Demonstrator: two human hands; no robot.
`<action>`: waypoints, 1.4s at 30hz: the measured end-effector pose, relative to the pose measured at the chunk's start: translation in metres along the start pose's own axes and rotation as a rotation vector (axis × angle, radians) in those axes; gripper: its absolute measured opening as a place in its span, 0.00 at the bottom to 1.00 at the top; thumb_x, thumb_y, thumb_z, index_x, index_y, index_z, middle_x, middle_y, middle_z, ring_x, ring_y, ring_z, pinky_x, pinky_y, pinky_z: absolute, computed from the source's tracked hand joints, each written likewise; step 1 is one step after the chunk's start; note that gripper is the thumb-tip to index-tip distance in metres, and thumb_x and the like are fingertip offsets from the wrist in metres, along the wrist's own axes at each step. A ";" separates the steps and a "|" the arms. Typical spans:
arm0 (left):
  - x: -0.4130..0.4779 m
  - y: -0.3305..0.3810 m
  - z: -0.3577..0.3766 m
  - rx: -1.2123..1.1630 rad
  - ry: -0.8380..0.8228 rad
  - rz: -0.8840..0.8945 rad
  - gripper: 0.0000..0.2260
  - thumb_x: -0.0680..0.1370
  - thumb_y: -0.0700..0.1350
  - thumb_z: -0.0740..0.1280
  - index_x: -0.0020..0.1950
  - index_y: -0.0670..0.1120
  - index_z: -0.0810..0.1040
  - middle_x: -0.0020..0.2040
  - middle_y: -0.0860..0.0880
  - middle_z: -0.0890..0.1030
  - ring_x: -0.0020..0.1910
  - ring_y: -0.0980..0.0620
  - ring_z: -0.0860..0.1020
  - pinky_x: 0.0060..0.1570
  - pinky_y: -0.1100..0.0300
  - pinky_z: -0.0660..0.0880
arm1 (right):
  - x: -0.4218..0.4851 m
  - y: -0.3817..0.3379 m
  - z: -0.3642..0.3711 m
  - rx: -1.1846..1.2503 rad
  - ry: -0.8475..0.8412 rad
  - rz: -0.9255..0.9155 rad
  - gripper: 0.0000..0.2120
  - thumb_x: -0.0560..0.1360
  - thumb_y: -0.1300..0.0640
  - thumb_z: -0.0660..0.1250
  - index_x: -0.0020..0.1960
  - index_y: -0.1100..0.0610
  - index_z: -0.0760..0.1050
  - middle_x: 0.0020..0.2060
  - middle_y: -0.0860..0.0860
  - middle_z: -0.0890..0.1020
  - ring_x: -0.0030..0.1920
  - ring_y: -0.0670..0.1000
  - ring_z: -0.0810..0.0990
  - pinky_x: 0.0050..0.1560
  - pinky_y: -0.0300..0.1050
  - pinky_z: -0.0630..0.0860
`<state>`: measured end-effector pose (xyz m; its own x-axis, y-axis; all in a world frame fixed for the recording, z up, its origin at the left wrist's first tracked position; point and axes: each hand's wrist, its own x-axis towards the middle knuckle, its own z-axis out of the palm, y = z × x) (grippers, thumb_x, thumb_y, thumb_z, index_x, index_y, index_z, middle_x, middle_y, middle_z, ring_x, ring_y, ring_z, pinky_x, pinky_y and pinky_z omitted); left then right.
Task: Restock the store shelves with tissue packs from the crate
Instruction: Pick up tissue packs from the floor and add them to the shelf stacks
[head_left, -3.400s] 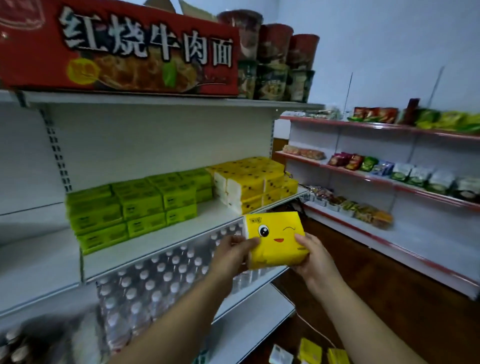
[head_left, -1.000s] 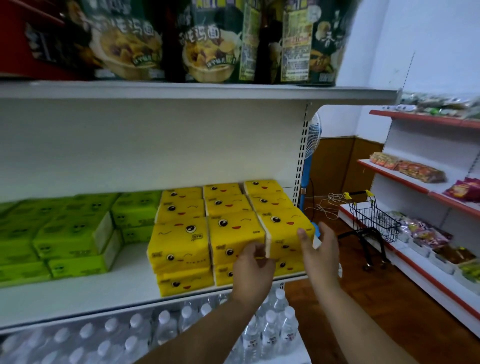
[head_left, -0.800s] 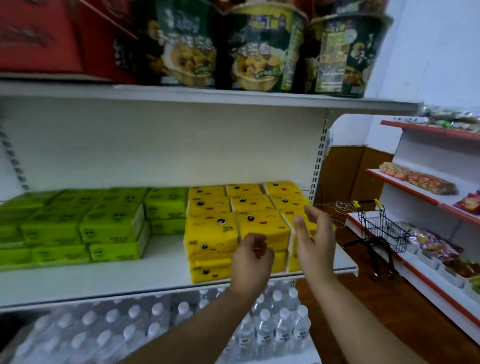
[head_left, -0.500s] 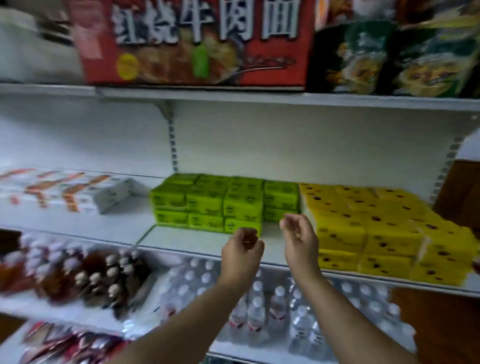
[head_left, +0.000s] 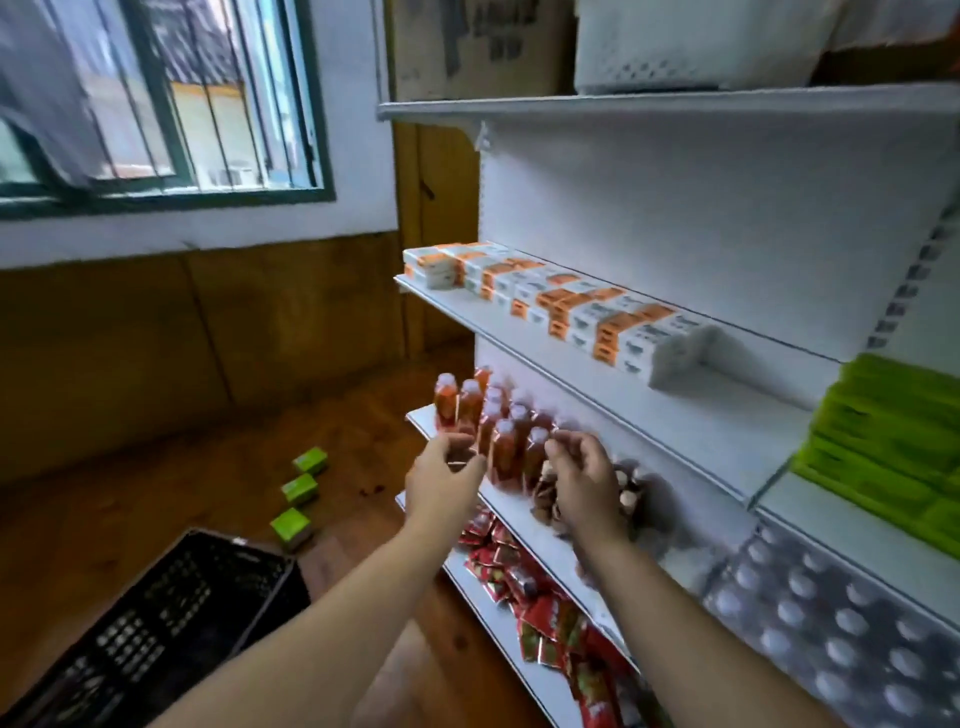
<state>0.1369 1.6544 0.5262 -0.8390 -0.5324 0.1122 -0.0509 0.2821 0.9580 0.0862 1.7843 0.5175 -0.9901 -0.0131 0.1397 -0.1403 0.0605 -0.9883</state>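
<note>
1. The yellow pack that both hands carried a few seconds ago is gone from them. It went onto the yellow stack, which now lies out of view to the right.
2. Since then the view has swung left along the shelf (head_left: 701, 415), past the green stack (head_left: 893, 447) and the white-and-orange packs (head_left: 561, 301), towards the window corner.
3. The left hand (head_left: 441, 478) and right hand (head_left: 582, 478) hang in front of the orange bottles (head_left: 488, 426). They are near each other but apart, with fingers loosely curled and holding nothing.
4. The crate (head_left: 156, 613) has come into view on the floor at lower left. Its inside is dark, so I cannot tell whether any packs remain in it.
5. Three loose green packs (head_left: 300, 488) lie on the floor just beyond the crate, well apart from the green stack.
6. As I judge it, one placing is finished and the next fetch is starting. The free hands need to go down to the crate or to the loose green packs.
7. Those floor packs would likely belong beside the green stack, where bare shelf shows to its left.
</note>
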 end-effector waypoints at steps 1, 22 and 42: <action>0.016 -0.014 -0.013 0.006 0.035 -0.026 0.06 0.74 0.40 0.68 0.48 0.49 0.76 0.40 0.55 0.78 0.41 0.56 0.76 0.38 0.66 0.72 | 0.013 0.008 0.025 0.009 -0.044 0.025 0.03 0.76 0.59 0.65 0.45 0.53 0.74 0.39 0.50 0.79 0.39 0.48 0.76 0.43 0.42 0.73; 0.384 -0.238 -0.244 0.086 0.508 -0.521 0.07 0.74 0.40 0.69 0.49 0.48 0.76 0.44 0.50 0.79 0.47 0.49 0.77 0.50 0.57 0.73 | 0.252 0.135 0.513 -0.241 -0.734 0.335 0.03 0.75 0.61 0.65 0.48 0.56 0.76 0.39 0.47 0.76 0.42 0.46 0.74 0.42 0.41 0.70; 0.699 -0.488 -0.257 -0.068 0.558 -1.043 0.06 0.74 0.38 0.69 0.48 0.47 0.76 0.42 0.48 0.79 0.44 0.48 0.77 0.46 0.59 0.71 | 0.517 0.367 0.793 -0.694 -0.918 0.636 0.04 0.74 0.56 0.66 0.41 0.49 0.74 0.46 0.54 0.81 0.50 0.55 0.79 0.52 0.52 0.75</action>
<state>-0.2860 0.9396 0.2045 -0.0559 -0.7593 -0.6483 -0.5278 -0.5287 0.6647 -0.4739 1.0086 0.1784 -0.5584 -0.4451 -0.7001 0.1006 0.8013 -0.5897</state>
